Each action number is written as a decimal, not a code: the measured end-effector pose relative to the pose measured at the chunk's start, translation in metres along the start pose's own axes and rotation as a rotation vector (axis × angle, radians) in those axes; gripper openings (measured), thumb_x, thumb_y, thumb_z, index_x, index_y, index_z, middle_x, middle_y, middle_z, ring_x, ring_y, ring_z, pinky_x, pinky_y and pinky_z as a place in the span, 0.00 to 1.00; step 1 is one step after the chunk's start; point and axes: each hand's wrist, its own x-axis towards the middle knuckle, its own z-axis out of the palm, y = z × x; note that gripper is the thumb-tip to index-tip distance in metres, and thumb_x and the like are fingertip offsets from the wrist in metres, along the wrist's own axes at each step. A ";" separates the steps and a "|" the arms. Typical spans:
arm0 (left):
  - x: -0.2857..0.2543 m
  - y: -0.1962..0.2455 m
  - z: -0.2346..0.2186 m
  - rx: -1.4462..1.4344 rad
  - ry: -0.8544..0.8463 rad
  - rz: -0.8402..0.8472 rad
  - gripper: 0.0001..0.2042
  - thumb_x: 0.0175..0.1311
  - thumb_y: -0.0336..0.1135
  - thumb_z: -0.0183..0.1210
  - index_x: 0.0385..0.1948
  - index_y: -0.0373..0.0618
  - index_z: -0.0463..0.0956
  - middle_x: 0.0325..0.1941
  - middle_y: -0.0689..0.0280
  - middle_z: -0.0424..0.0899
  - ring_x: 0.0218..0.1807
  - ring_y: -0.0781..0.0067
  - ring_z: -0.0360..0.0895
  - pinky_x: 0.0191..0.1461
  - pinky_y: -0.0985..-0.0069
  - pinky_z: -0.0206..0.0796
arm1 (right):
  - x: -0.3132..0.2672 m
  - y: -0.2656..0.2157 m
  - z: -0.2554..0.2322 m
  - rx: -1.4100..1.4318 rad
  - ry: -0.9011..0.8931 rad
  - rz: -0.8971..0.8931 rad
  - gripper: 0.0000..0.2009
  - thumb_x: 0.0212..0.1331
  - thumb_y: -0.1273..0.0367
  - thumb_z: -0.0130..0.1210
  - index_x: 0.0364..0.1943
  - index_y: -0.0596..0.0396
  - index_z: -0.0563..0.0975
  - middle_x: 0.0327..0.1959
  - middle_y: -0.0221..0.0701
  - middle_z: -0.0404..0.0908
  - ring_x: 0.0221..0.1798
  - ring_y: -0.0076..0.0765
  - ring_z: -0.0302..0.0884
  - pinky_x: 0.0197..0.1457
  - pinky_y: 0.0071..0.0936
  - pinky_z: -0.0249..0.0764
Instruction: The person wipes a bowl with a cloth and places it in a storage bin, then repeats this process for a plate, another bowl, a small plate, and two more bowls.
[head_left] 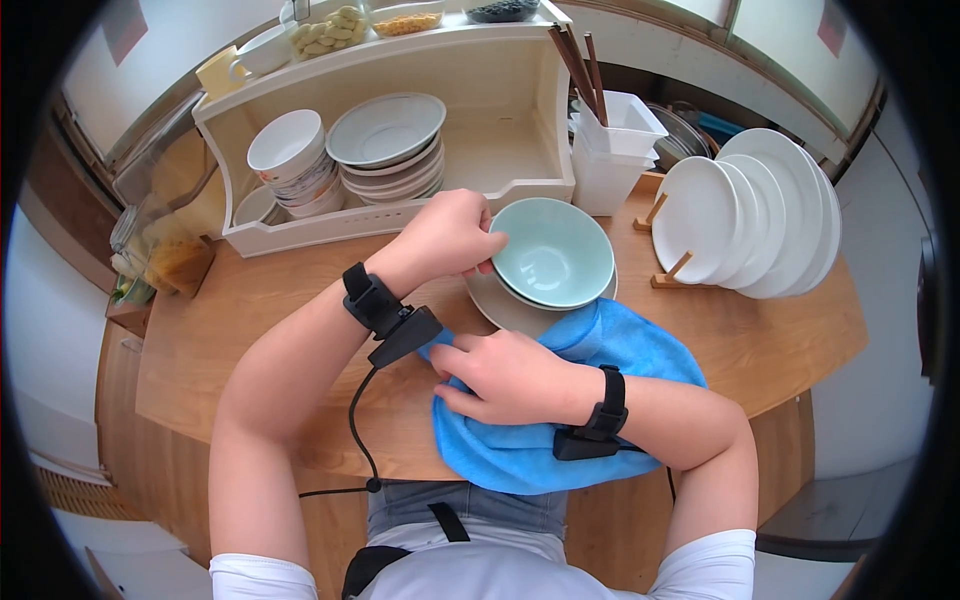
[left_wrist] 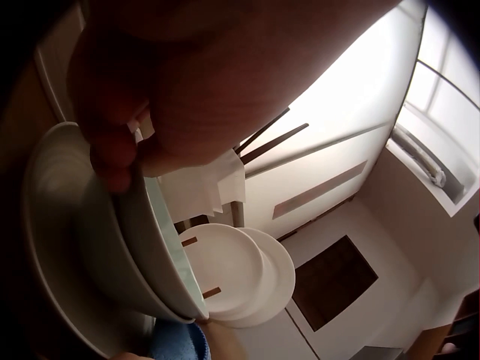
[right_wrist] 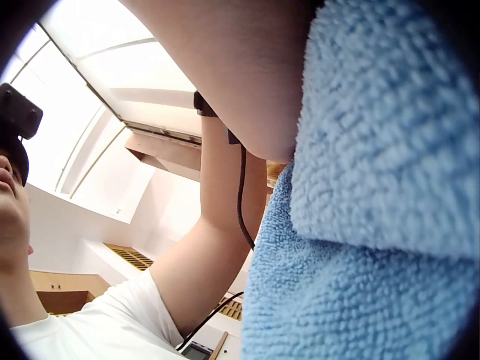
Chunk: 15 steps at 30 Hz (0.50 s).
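Observation:
My left hand (head_left: 455, 235) pinches the left rim of a pale green bowl (head_left: 555, 250). In the left wrist view the thumb and fingers close over that rim, and a second bowl (left_wrist: 101, 255) is nested beneath it. Both sit on a wide plate (head_left: 500, 305). Just in front of them, my right hand (head_left: 515, 378) holds a blue towel (head_left: 640, 350), its fingers curled into the cloth. The towel spreads over the table's front edge and reaches the plate. Close up in the right wrist view, the towel's fabric (right_wrist: 382, 135) hides the fingers.
A cream rack (head_left: 500, 130) at the back holds stacked bowls (head_left: 290, 150) and plates (head_left: 390, 135). White containers (head_left: 610, 150) with chopsticks (head_left: 585, 75) stand beside it. White plates (head_left: 700, 220) lean in a wooden holder on the right. Jars (head_left: 160, 250) stand at the left.

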 end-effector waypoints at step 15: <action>-0.001 -0.001 -0.004 -0.206 0.031 0.070 0.13 0.66 0.31 0.54 0.45 0.30 0.72 0.21 0.62 0.82 0.18 0.80 0.75 0.20 0.79 0.65 | 0.001 -0.001 -0.001 0.020 -0.012 0.008 0.13 0.64 0.62 0.56 0.40 0.58 0.74 0.26 0.43 0.79 0.27 0.54 0.80 0.32 0.45 0.79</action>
